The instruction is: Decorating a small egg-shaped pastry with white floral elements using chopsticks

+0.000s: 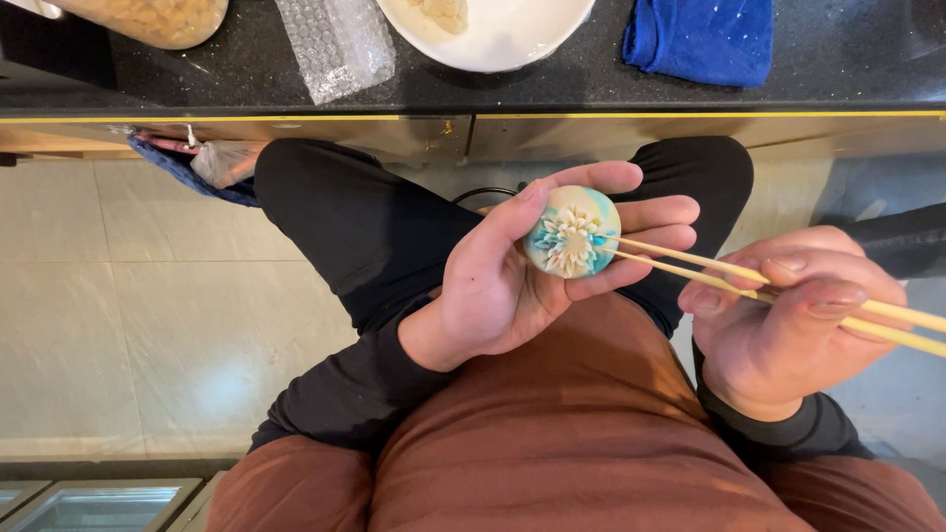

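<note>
One round sweet (573,232), pale with a carved blue-and-cream flower, sits cupped in the left hand (512,276), fingers curled around it. Two chopsticks (749,286), pinched in the right hand (788,325), touch its flower. Beyond the sweet: white plate (512,44), blue cloth (702,39), bubble wrap (335,41).

Black speckled tabletop (838,69) runs along the top of the view w/ a yellow strip on its near edge. White plate (503,39) sits mid-counter, cut off by the frame, pale food on it. Just left of the plate: a piece of bubble wrap (335,44), lying flat. Further left of the plate, at the corner, a clear bag of something tan (158,15), only partly in view. Right of the plate, a little apart, a folded blue cloth (702,37). Below the counter, pale tiled floor (148,315).
</note>
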